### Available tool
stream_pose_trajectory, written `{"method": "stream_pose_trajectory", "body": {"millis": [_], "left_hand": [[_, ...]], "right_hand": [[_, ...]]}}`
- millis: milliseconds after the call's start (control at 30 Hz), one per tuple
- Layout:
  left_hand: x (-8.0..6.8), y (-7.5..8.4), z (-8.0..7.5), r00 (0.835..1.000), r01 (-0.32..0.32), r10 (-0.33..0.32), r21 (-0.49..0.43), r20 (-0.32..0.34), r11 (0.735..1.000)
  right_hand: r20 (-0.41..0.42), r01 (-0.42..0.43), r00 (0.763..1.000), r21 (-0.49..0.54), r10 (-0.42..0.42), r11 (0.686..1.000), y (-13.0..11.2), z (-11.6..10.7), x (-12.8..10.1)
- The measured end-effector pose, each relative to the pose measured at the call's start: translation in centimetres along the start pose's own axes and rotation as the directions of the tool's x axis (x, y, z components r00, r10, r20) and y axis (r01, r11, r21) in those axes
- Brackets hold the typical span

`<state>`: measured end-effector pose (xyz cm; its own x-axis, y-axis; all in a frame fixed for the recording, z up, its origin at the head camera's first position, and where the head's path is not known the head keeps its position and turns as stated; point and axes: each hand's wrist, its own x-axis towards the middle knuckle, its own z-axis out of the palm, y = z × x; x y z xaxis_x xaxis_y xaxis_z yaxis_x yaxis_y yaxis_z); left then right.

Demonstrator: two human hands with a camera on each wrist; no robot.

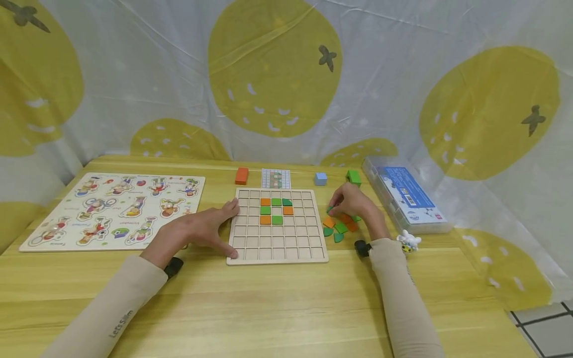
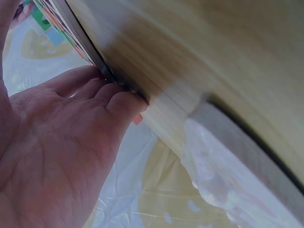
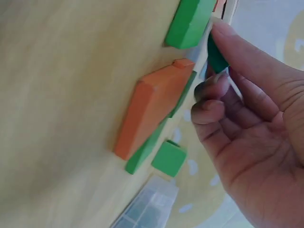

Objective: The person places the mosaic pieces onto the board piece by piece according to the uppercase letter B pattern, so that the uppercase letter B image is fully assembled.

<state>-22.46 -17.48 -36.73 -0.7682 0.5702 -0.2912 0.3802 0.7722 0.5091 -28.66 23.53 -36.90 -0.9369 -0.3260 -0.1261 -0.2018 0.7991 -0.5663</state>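
Observation:
A wooden grid board lies before me with several orange and green square tiles and one dark green curved tile in its upper cells. My left hand rests along the board's left edge, thumb at the near corner and fingers further up; in the left wrist view its fingertips touch the board's side. Just right of the board, my right hand pinches a dark green tile between thumb and fingers. Under and beside that hand lies a loose pile of orange tiles, green tiles and dark green curved tiles.
Behind the board are a red block, a printed pattern card, a blue block and a green block. A clear plastic case stands at the right. A picture puzzle board lies left. A patterned curtain hangs behind.

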Motion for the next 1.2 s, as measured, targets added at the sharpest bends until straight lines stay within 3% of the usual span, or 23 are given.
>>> {"method": "stream_pose_trajectory", "body": {"millis": [167,300,367,500,667,867,1033,1200], "left_hand": [[0.0,0.0,0.0,1.000,0.005,-0.005,-0.004,0.005,1.000],[0.1,0.0,0.0,1.000,0.008,-0.008,-0.011,0.009,1.000],[0.2,-0.1,0.0,1.000,0.011,-0.011,-0.015,0.008,1.000],[0.2,-0.2,0.1,1.000,0.011,-0.011,-0.016,0.005,1.000],[0.2,-0.3,0.1,1.000,0.015,-0.015,-0.016,0.007,1.000],[0.3,-0.3,0.0,1.000,0.012,-0.012,-0.014,0.015,1.000],[0.4,-0.2,0.0,1.000,0.010,-0.010,-0.009,0.016,1.000],[0.3,-0.2,0.0,1.000,0.012,-0.012,-0.009,0.013,1.000]], "right_hand": [[-0.068,0.128,0.990,0.058,-0.124,0.990,-1.5,0.5,0.4],[0.004,0.221,0.975,0.151,-0.224,0.963,-3.4,1.7,0.9],[0.061,0.224,0.969,0.199,-0.240,0.954,-4.3,2.6,1.2],[0.115,0.226,0.959,0.239,-0.258,0.945,-5.7,4.0,1.5],[0.123,0.260,0.948,0.228,-0.293,0.938,-6.8,4.7,1.3],[0.066,0.235,0.965,0.207,-0.253,0.950,-7.3,4.6,1.0],[0.077,0.262,0.956,0.205,-0.283,0.943,-7.2,5.0,1.3],[0.049,0.246,0.966,0.106,-0.252,0.963,-7.3,4.9,1.3]]}}
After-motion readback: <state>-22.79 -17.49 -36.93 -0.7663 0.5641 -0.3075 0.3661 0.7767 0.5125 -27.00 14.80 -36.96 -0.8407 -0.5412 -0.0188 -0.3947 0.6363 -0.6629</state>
